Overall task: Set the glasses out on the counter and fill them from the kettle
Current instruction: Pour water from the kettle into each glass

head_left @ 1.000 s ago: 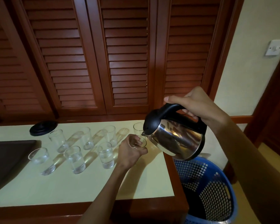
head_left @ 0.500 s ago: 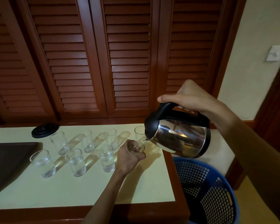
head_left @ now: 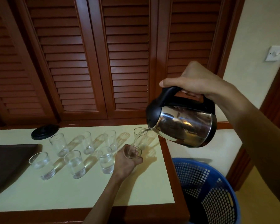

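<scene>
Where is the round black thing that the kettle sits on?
The black kettle base lies at the back left of the counter, against the wooden shutters, just behind the back-left glass and above the dark tray.

The kettle [head_left: 184, 125] is mirror-polished metal with matt black plastic trim, the glasses [head_left: 74, 164] clear glass, the louvred doors [head_left: 128, 62] glossy wood.

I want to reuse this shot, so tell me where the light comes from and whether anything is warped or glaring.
Head view: dim, warm light; the glasses throw long streaked shadows up and right across the counter; the kettle mirrors the room without harsh glare; the shutters bow from the wide-angle lens.
</scene>
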`<state>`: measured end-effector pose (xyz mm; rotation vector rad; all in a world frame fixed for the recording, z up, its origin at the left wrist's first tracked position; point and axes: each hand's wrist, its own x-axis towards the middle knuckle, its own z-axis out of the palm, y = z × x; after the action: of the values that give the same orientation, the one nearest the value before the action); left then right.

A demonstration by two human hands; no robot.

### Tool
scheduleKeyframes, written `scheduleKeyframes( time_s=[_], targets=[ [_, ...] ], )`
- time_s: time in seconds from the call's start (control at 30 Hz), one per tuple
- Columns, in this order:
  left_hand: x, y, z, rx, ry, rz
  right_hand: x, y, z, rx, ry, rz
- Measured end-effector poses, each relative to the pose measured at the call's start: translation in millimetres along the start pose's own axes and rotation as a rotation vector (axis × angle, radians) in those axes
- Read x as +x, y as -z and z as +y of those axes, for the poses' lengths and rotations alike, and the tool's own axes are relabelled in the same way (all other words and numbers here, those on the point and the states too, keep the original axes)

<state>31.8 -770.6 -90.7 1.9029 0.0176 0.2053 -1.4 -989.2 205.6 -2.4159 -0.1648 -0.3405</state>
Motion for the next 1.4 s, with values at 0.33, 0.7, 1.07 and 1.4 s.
scheduleKeyframes(
  time_s=[0.33,0.7,1.07,1.4],
  targets=[
    [1,-2,2,-0.019,0.014,-0.018,1,4,-2,-0.012,-0.009,0.027],
    [2,-5,11,-0.076,0.021,-0.021,0,1,7,0.011,-0.021,0.02],
    [13,-2,48,-0.111,-0.044,-0.041,-6,-9,32,0.2,-0.073,0.052],
    [28,12,94,-0.198,-0.084,-0.043,-27,-12,67,0.6,-0.088,0.137]
  ],
)
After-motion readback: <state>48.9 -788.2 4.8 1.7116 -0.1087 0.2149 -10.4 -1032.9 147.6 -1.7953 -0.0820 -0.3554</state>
